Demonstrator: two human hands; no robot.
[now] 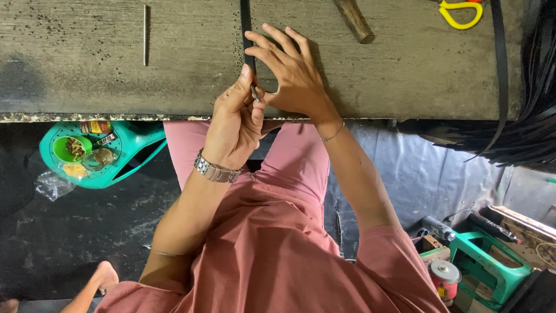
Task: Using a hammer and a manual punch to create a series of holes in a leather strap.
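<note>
A narrow black strap [245, 23] lies along the worn wooden bench top [174, 64]. My left hand [234, 124], with a metal watch on its wrist, is closed around a small metal tool [255, 93] whose tip is set on the strap's near end. My right hand [292, 72], with a thin bracelet on its wrist, lies over the strap with fingers spread. Its index and middle fingers press down just beyond the tool. Both hands touch at the thumbs. The strap's end under the hands is hidden.
On the bench lie a thin metal rod [145, 35], a wooden handle [354, 20], yellow scissor handles [460, 14] and a bundle of black straps [536, 116]. Below are a teal stool [133, 150] holding a green bowl [70, 148], a green stool [489, 264] and a can [445, 277].
</note>
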